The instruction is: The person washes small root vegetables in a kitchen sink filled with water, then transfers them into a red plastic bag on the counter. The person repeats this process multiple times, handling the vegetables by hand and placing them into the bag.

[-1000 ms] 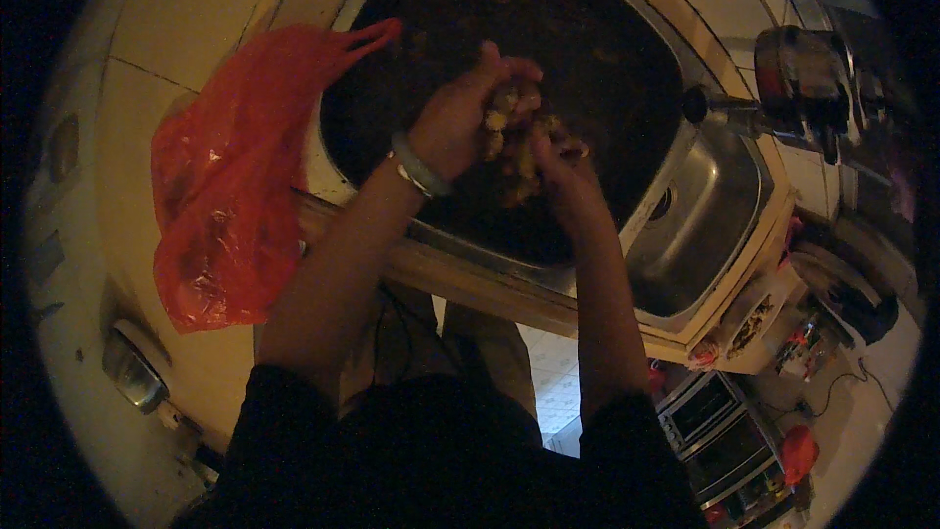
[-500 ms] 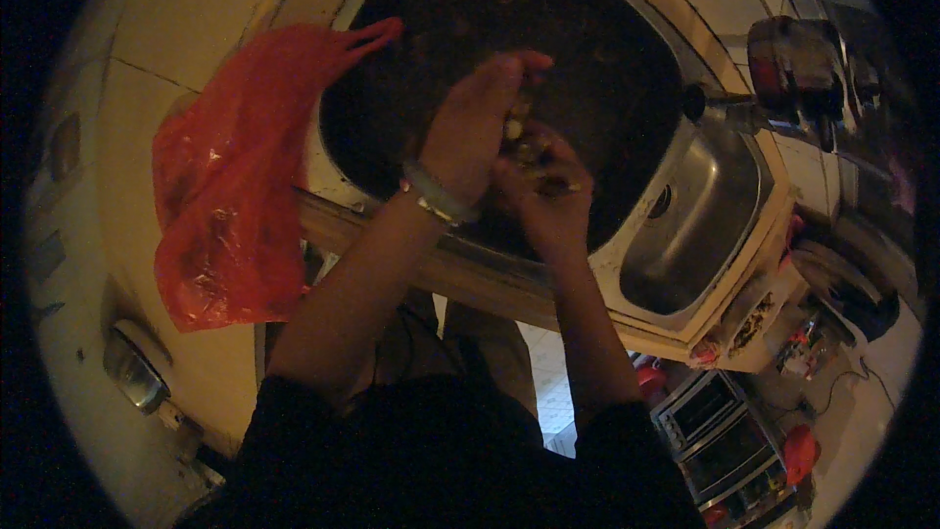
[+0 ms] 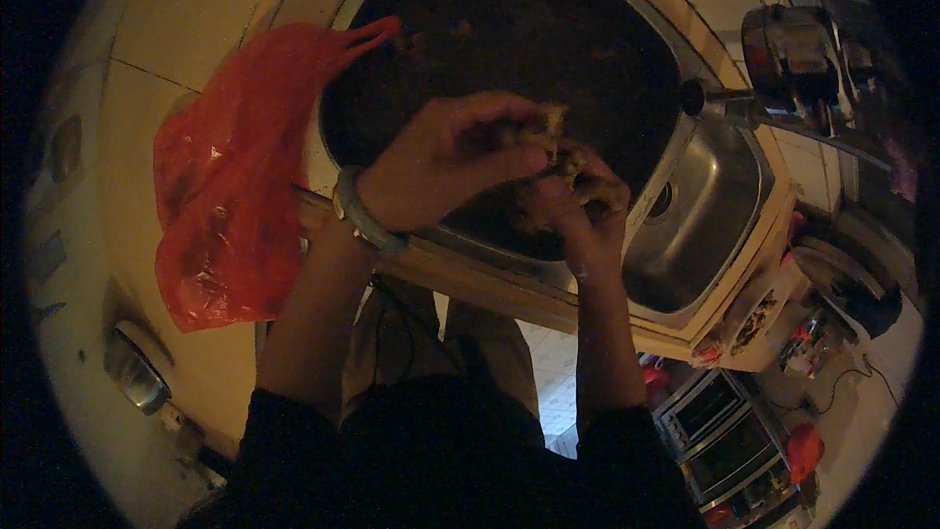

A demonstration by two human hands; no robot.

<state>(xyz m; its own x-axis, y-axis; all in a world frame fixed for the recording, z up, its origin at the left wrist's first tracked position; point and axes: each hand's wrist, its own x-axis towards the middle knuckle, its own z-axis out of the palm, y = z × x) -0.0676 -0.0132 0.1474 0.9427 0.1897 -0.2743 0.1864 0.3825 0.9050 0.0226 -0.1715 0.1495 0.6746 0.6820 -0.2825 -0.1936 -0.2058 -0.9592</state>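
My left hand (image 3: 455, 152) is closed, thumb and fingers pinching a small yellowish-brown lump (image 3: 555, 120) whose kind I cannot make out in the dim light. Right beside it, my right hand (image 3: 580, 206) curls around another knobbly, yellowish-brown piece (image 3: 568, 168), partly hidden by the fingers. Both hands are close together above a large dark sink basin (image 3: 421, 64). A few brownish bits (image 3: 465, 29) show faintly in the basin's far part. A bracelet circles my left wrist.
A full red plastic bag (image 3: 230, 176) stands on the counter at left, its handle over the basin's rim. To the right lie a tap (image 3: 693, 98), a small steel sink (image 3: 690, 235) and dark cookware (image 3: 788, 54). A toaster oven (image 3: 710, 407) sits lower right.
My left hand has turned from upright and flat to a pinching grip, its wrist shifting left. My right hand has moved slightly to the right, still holding its piece.
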